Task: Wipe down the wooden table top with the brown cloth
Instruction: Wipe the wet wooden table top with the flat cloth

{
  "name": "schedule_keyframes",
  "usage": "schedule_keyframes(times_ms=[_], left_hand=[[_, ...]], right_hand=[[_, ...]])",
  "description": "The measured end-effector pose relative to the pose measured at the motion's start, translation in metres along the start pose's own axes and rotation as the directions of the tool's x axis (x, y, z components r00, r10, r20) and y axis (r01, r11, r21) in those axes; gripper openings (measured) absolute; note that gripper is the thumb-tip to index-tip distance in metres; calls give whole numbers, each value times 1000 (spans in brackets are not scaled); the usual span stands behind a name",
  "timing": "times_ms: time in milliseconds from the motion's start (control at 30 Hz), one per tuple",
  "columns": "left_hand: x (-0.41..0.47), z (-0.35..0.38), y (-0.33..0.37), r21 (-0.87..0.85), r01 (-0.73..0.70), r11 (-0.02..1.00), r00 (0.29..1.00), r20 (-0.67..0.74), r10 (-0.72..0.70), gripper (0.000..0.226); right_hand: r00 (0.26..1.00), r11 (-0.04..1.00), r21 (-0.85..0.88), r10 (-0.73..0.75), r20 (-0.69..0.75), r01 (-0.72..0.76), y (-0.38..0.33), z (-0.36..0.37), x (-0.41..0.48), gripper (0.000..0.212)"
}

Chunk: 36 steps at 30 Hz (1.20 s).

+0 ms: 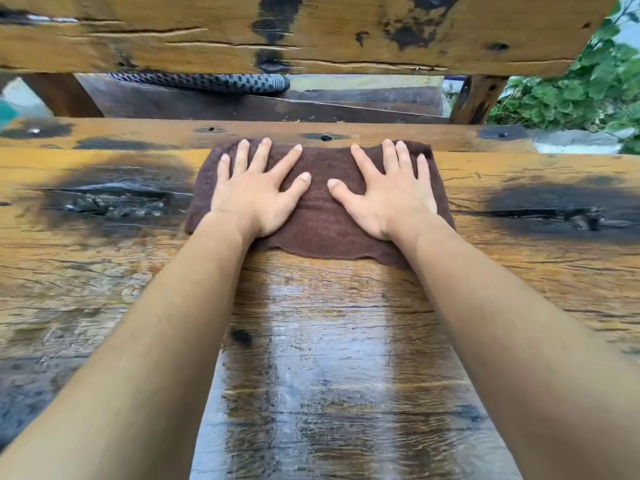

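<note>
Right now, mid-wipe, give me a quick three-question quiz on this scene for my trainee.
1. True or false: the left hand and the right hand both lie flat, fingers spread, on the brown cloth.
2. Where is the wet glossy streak on the table top? A) beyond the cloth B) nearer the person than the cloth C) only under the left hand
3. What grows at the far right, past the table?

Key: 1 true; 2 B; 3 green leafy plants.

Checkered fabric point(207, 83) lies beyond, leafy plants point(588, 88) rightward.
</note>
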<state>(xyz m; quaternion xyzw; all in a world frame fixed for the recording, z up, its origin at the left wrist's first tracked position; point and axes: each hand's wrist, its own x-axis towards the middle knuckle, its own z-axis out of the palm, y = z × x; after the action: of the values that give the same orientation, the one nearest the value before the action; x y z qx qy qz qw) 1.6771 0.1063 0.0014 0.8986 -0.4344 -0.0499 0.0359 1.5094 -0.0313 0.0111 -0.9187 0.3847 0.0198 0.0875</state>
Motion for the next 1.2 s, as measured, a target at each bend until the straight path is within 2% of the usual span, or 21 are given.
schedule_keyframes(times_ms=[367,567,933,1200], left_hand=[[-12,-4,3,-3,-7,1000,1000,21,7,66],[-44,0,-3,-9,-30,1000,999,33,30,71],[-167,4,-7,-18,-60,998,995,77,61,88],[-284,14,-9,-5,-140,990,987,75,139,86]], right_hand=[[1000,1000,4,-18,-12,18,1,0,-2,82],[1000,1000,3,-20,4,19,-1,6,-34,82],[999,999,13,-34,1,34,-12,23,-151,81],[1000,1000,17,0,10,0,-25,37,-266,85]])
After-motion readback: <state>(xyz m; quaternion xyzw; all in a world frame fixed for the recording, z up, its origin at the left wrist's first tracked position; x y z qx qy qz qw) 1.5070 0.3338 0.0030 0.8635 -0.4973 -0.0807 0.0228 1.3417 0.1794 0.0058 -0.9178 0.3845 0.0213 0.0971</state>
